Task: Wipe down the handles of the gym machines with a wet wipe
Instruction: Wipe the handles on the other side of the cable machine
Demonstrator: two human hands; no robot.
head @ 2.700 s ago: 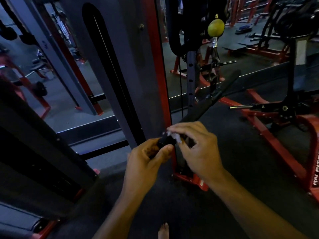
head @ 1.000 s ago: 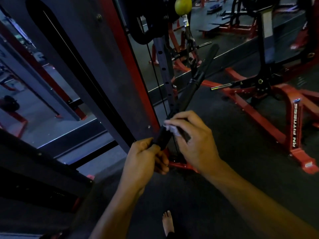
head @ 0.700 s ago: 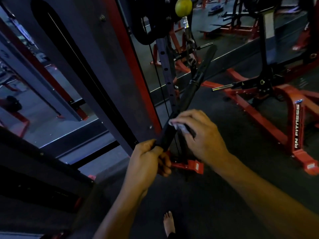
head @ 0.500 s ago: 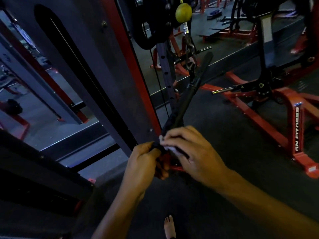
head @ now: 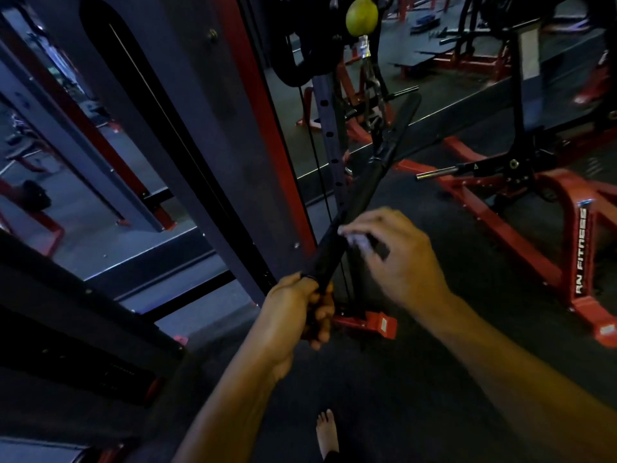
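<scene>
In the head view, a long black bar handle is seen hanging from a cable attachment below a yellow-green ball at about twelve o'clock, and it runs diagonally from one o'clock down to the centre of the frame. Its near end is gripped by the left hand, the fingers being curled fully round the rubber sleeve. At about two o'clock from that hand, the right hand is held against the bar's right side, and a small white wet wipe is pinched under its bent fingers; whether the wipe is pressed onto the rubber or held just beside it cannot be told, since that area is blurred. The grey and red machine column stands at ten o'clock, red plate-loaded frames at three o'clock, and a bare foot at six o'clock. The wiping of this handle's near sleeve is judged to be in progress. For the next move, the wipe would need to be wrapped round the sleeve and drawn along it, the bar being steadied meanwhile; the far sleeve beyond the centre joint is judged still to be done.
</scene>
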